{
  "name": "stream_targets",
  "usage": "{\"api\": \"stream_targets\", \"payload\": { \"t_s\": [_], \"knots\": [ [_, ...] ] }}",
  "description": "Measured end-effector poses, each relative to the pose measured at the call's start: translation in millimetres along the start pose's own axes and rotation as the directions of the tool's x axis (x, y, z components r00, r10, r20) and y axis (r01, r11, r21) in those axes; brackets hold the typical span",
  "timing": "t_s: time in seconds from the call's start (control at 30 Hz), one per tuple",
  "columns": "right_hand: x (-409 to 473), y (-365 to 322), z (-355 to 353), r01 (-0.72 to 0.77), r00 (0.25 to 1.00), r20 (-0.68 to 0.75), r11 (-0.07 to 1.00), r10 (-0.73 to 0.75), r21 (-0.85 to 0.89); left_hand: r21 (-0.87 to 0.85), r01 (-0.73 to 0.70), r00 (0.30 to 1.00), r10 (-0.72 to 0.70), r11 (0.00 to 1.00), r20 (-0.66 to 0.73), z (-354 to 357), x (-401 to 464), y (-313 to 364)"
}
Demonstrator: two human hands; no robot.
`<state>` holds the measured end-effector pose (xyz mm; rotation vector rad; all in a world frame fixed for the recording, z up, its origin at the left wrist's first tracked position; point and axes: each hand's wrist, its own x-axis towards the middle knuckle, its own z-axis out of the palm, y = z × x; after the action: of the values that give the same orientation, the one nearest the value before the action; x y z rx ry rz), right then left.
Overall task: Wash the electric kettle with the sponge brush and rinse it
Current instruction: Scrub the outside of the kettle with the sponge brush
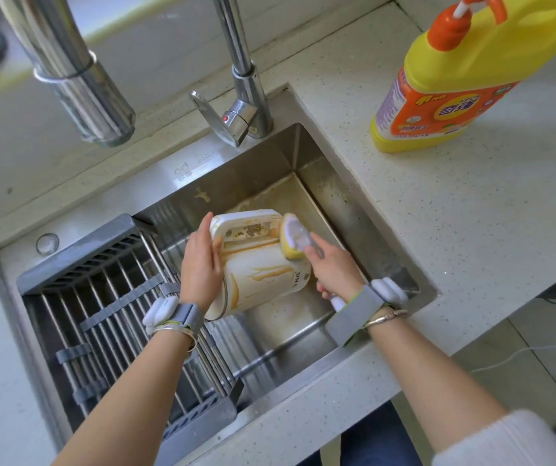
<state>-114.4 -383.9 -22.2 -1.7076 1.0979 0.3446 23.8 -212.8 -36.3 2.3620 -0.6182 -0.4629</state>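
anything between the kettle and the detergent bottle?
Head view: the sponge brush pressed on the kettle, the right hand gripping its handle, then the sink wall and bare counter up to the bottle.

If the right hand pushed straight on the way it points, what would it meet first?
Most likely the electric kettle: the right hand points up-left along the sponge brush, whose head already rests against the kettle's top edge. Depth is uncertain.
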Motion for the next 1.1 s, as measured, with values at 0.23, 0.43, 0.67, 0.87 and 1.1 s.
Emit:
{"api": "stream_targets", "payload": {
  "t_s": [0.23, 0.43, 0.67, 0.87, 1.1],
  "knots": [
    [-3, -14, 28, 0.113, 0.991, -0.067, 0.992, -0.117, -0.057, 0.006, 0.057, 0.997, -0.057, 0.998, -0.055, 2, 2, 0],
    [-23, -26, 35, 0.169, 0.977, 0.120, 0.983, -0.177, 0.077, -0.002, 0.063, 0.994, -0.063, 0.998, -0.086, 6, 3, 2],
    [-5, -24, 15, 0.100, 0.992, 0.076, 0.995, -0.101, 0.006, 0.039, 0.017, 0.999, -0.015, 0.999, -0.045, 5, 3, 8],
    [6, -8, -8, 0.434, 0.846, 0.162, 0.479, -0.508, -0.763, 0.045, -0.015, 1.000, 0.015, 0.999, 0.008, 1, 12, 10],
    [9, -23, -9, 0.564, 0.544, 0.296, 0.081, -0.785, -0.822, 0.055, -0.041, 0.999, 0.039, 0.998, 0.036, 0, 21, 6]
  ]
}}
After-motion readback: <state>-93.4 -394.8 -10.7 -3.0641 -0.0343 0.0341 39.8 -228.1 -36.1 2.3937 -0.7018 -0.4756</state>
